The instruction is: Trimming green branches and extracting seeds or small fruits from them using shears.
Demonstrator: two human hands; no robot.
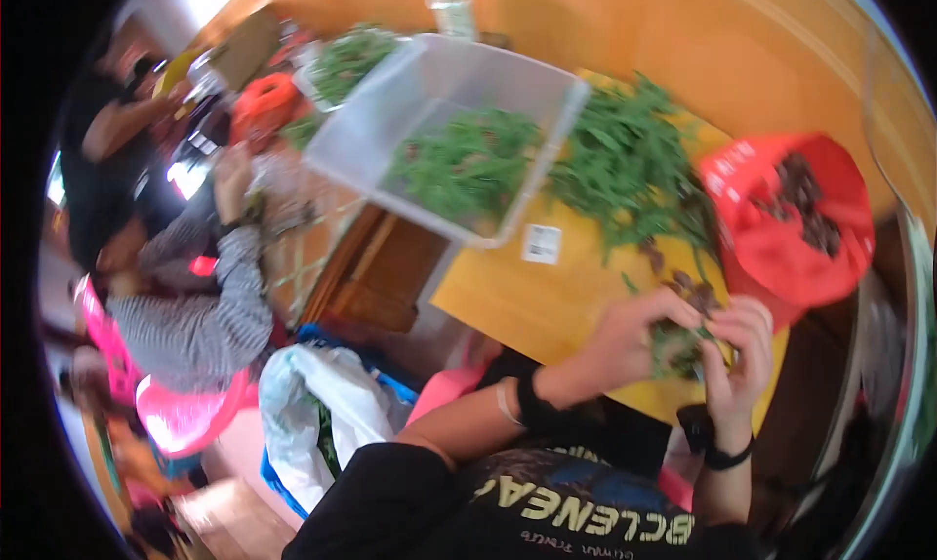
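Both hands meet over the yellow tabletop [547,306]. My left hand [625,338] is closed, its thumb and fingers pinching a green leafy sprig with brown bits [695,295]. From the other side my right hand [740,350] grips the same sprig, fingers bent and fingertips close to the left hand's. Some green leaves [673,350] show below and between the hands. Beyond them lies a loose heap of leafy greens [625,160]. A red bag [781,267] stands open to the right, with dark brown pieces [808,204] inside.
A clear plastic bin [366,136] of greens stands left of the heap, a small white printed card [542,244] before it. A lidded jar [451,9] is behind. At left, a person in a striped sleeve [195,316] sits by another table; a white bag [322,404] hangs nearer me.
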